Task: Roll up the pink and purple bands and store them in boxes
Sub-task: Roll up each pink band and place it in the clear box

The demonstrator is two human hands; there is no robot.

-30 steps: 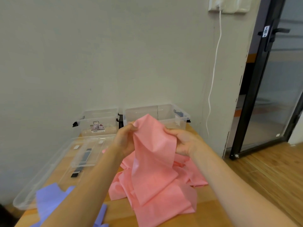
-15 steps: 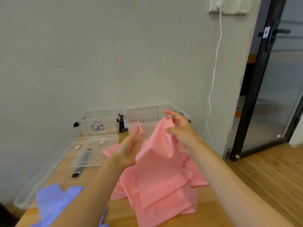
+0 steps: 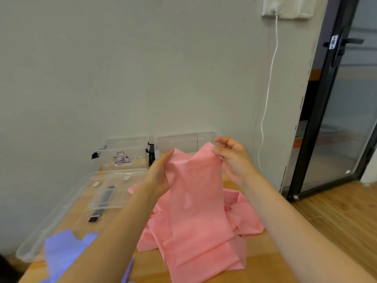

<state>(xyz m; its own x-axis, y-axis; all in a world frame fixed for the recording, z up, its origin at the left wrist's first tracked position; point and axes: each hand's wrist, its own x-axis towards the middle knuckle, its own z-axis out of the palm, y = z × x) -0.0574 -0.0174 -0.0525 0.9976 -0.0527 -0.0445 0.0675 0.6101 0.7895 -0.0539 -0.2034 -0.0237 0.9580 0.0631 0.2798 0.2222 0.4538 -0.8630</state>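
A wide pink band (image 3: pixel 195 211) hangs from both hands over the wooden table (image 3: pixel 263 260), its lower part piled in loose folds. My left hand (image 3: pixel 159 174) holds its upper left edge. My right hand (image 3: pixel 232 158) pinches the upper right corner with thumb and fingertips. The purple band (image 3: pixel 63 252) lies crumpled at the table's near left, partly hidden by my left forearm. Two clear plastic boxes stand against the wall: the left box (image 3: pixel 122 154) with a label, the right box (image 3: pixel 179 142) behind the pink band.
Two clear box lids (image 3: pixel 67 203) with black clips lie on the table's left side. A white cable (image 3: pixel 267 94) hangs down the wall from a socket. A black-framed glass door (image 3: pixel 334 111) stands at right over wooden floor (image 3: pixel 342 217).
Both hands worked along the pink band's top edge. My right hand rose and shifted right to pinch the corner. The left hand moved up to hold the opposite edge, spreading the band wider.
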